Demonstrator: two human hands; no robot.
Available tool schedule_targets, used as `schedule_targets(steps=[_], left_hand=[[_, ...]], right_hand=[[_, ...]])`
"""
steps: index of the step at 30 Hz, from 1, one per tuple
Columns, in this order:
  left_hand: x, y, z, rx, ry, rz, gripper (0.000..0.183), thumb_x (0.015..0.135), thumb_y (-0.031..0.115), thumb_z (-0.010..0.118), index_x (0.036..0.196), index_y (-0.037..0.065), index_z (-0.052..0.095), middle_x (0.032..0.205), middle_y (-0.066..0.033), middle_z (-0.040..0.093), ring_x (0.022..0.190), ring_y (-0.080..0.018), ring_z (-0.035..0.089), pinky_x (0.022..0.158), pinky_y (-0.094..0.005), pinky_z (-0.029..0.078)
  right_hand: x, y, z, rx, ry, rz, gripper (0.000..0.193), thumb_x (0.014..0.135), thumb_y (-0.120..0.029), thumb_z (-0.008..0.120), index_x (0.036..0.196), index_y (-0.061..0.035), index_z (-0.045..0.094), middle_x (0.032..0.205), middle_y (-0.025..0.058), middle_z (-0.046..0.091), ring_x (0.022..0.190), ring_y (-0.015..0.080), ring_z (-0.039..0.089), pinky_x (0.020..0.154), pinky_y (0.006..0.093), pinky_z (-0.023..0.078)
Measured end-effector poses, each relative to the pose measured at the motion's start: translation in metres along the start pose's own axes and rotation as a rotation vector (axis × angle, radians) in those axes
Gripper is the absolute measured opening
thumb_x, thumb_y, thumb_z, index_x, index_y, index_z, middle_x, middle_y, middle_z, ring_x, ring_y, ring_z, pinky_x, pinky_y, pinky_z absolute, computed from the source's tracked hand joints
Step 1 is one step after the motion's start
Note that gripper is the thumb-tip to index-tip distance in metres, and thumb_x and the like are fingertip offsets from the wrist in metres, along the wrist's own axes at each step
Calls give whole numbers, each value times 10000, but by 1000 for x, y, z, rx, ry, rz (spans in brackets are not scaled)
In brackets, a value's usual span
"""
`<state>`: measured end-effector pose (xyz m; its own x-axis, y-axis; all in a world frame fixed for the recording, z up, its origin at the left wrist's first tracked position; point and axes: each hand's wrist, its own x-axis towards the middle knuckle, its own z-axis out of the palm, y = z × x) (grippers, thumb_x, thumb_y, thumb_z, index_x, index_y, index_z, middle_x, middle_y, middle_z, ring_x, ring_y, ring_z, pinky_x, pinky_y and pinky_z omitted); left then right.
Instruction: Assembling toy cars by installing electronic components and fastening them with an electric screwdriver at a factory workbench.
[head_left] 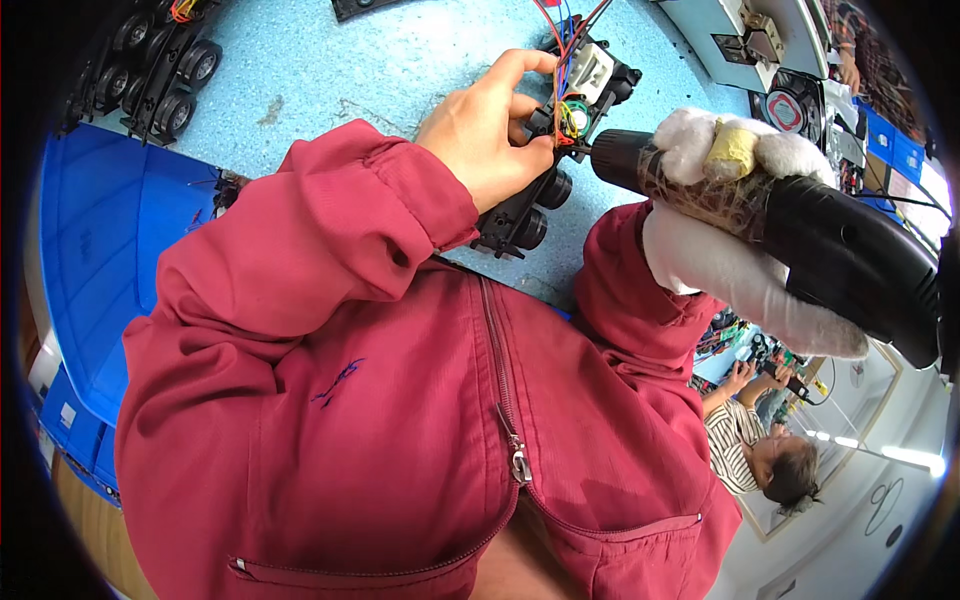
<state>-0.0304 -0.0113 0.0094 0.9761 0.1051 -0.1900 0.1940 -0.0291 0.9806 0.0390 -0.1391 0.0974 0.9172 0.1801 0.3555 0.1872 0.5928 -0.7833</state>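
Observation:
On the blue-speckled workbench lies a black toy-vehicle chassis (493, 232) with small black wheels, a white block (590, 73) and a bundle of red, blue and black wires (566, 50). My bare left hand (480, 125) is closed around the chassis, thumb and fingers by the wires. In a white glove with a yellow-wrapped finger, my right hand (715, 245) grips a black electric screwdriver (845, 250), partly wound in brown tape. It is held sideways, its bit pointing left at the chassis beside my left fingertips. Whether the bit sits in a screw is too small to tell.
Several wheeled black chassis (150, 75) are gathered at the far left. A blue bin (85, 260) stands below the bench edge. At the upper right is a white metal case (715, 45) with a latch. Another person (770, 460) works at the lower right.

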Motion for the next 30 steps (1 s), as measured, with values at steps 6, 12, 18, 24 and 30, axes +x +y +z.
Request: schedule_targets(steps=[6, 12, 18, 24, 30], left_hand=[[0, 3, 4, 20, 14, 3, 581, 745, -26, 595, 1281, 88, 402, 820, -44, 657, 663, -83, 517, 707, -254, 445], [-3, 7, -2, -32, -1, -19, 597, 747, -27, 622, 1295, 65, 404, 729, -9, 583, 656, -81, 521, 661, -234, 439], [6, -8, -1, -45, 23, 80, 569, 730, -18, 632, 1247, 60, 406, 755, -51, 647, 599, -110, 566, 604, -256, 456], [2, -10, 3, -96, -13, 77, 583, 718, -60, 632, 1247, 53, 412, 765, -51, 640, 653, -100, 593, 641, -247, 460], [-3, -10, -1, -204, -58, -45, 598, 740, -94, 598, 1278, 45, 375, 888, -70, 618, 800, -105, 592, 730, -242, 452]], right_hand=[[5, -10, -4, -105, -52, 26, 941, 438, -943, 488, 765, -64, 569, 517, 30, 439, 402, 155, 395, 431, 270, 314], [26, -41, -11, -114, -124, -75, 844, 430, -927, 512, 694, -125, 508, 500, -15, 395, 414, 149, 387, 444, 283, 313], [147, -71, -25, -564, 187, -877, 780, 688, -812, 462, 858, -57, 555, 639, 55, 513, 446, 194, 480, 435, 310, 430], [267, -37, -191, -995, 368, -1170, 477, 961, -321, 413, 1288, 23, 372, 877, 214, 571, 613, 277, 587, 576, 391, 522], [194, -79, -73, -172, 29, -544, 805, 784, -784, 275, 759, -20, 529, 549, 127, 521, 400, 236, 507, 348, 333, 443]])
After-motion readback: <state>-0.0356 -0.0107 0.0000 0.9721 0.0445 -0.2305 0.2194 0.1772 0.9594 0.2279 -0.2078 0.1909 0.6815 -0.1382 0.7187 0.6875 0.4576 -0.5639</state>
